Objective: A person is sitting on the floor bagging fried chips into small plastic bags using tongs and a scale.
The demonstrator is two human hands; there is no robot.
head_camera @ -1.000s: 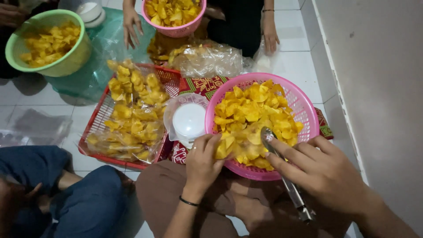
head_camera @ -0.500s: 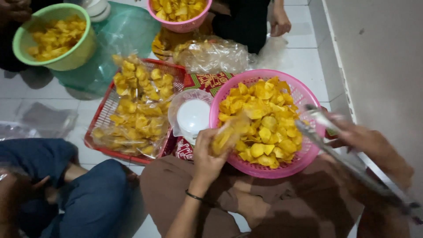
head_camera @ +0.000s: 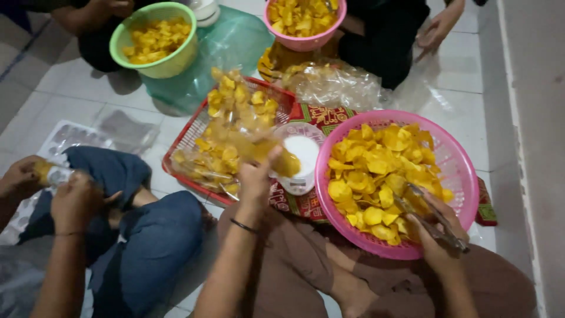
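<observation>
Gripping a clear plastic bag of yellow chips (head_camera: 281,160) with the left hand (head_camera: 257,176), fingers curled shut around the bag's neck, just at 9 o'clock of the small white kitchen scale (head_camera: 301,158). Pinching metal tongs (head_camera: 432,217) in the right hand (head_camera: 436,235), fingers closed round the handles, tips poking into the chips at 4 o'clock inside the pink plastic basket (head_camera: 465,171). Resting that basket on the floor, piled with yellow chips (head_camera: 376,171), touching the scale's edge at 3 o'clock. Lying at 10 o'clock of the scale: a red mesh tray (head_camera: 194,135) heaped with filled chip bags (head_camera: 235,118). Sitting farther off at 11 o'clock, a green bowl (head_camera: 156,38) of chips; at 12 o'clock, a pink bowl (head_camera: 303,23). At 8 o'clock, another person's hands (head_camera: 70,200) working over blue jeans, clutching something small.
</observation>
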